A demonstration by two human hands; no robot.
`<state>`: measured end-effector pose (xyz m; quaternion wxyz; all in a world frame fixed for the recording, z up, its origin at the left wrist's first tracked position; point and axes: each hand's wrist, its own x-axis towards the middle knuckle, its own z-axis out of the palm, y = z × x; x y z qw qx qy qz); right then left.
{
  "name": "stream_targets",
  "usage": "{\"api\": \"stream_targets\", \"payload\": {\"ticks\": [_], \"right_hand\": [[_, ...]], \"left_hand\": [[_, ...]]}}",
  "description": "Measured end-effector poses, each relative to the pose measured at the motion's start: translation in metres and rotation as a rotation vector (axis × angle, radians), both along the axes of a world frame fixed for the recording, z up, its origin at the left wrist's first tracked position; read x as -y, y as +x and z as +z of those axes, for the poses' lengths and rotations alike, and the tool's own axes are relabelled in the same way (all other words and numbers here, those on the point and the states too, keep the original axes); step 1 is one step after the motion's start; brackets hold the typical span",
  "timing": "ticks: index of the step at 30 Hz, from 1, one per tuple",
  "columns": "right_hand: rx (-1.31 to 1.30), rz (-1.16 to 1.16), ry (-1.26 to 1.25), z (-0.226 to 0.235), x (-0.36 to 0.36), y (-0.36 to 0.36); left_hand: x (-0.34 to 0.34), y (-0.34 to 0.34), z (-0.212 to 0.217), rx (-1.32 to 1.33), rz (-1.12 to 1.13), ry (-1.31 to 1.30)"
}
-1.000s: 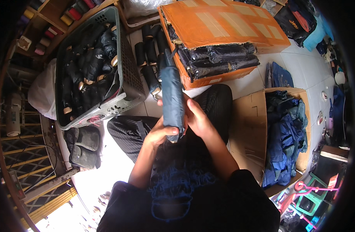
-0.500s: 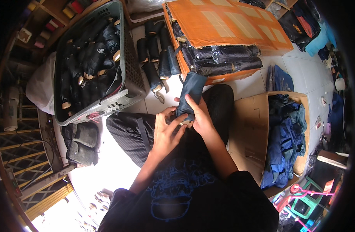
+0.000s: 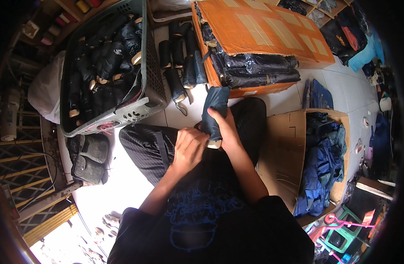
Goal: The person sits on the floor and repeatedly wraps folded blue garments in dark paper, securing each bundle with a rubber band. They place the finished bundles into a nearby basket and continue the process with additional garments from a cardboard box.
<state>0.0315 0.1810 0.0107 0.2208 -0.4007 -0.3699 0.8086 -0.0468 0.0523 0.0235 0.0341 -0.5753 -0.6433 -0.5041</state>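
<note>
- The right hand [image 3: 226,127] is closing around a folded dark blue umbrella [image 3: 214,112], fingers wrapping its lower part, and is holding it upright over the lap.
- The left hand [image 3: 189,147] is curling shut just beside the right hand, and its fingers are gripping the pale wooden handle [image 3: 214,144] at the bottom of the umbrella.
- The umbrella is sticking up and away from both hands, its top pointing toward the orange cardboard box [image 3: 259,31].
- The orange box is lying beyond the hands, and black rolled umbrellas are stacking up in its open side.
- A few loose black umbrellas [image 3: 180,66] are lying on the tiled floor just past the hands, slightly to the left.
- A grey plastic basket [image 3: 142,103] is sitting farther to the left of the left hand, and more dark umbrellas with pale handles are filling it.
- A brown cardboard box [image 3: 283,145] is standing open to the right of the right hand, with blue fabric sleeves [image 3: 323,167] piling up inside.
</note>
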Motion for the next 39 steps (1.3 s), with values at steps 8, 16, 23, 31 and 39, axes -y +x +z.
{"api": "stream_targets", "payload": {"ticks": [8, 16, 23, 31, 39], "right_hand": [[-0.122, 0.025, -0.15, 0.004, 0.005, -0.002], [-0.015, 0.058, -0.123, 0.0, 0.007, -0.012], [0.027, -0.031, -0.193, 0.002, 0.012, -0.012], [0.093, 0.031, -0.165, -0.034, 0.009, -0.015], [0.066, 0.097, -0.232, -0.043, 0.02, -0.023]], "left_hand": [[-0.004, -0.019, 0.013, -0.188, -0.013, -0.052], [-0.01, -0.03, -0.002, -0.227, -0.015, 0.03], [-0.013, -0.03, -0.003, -0.179, -0.102, 0.025], [-0.002, -0.024, -0.016, -0.045, -0.077, -0.047], [0.014, -0.033, -0.014, -0.071, -0.124, -0.029]]}}
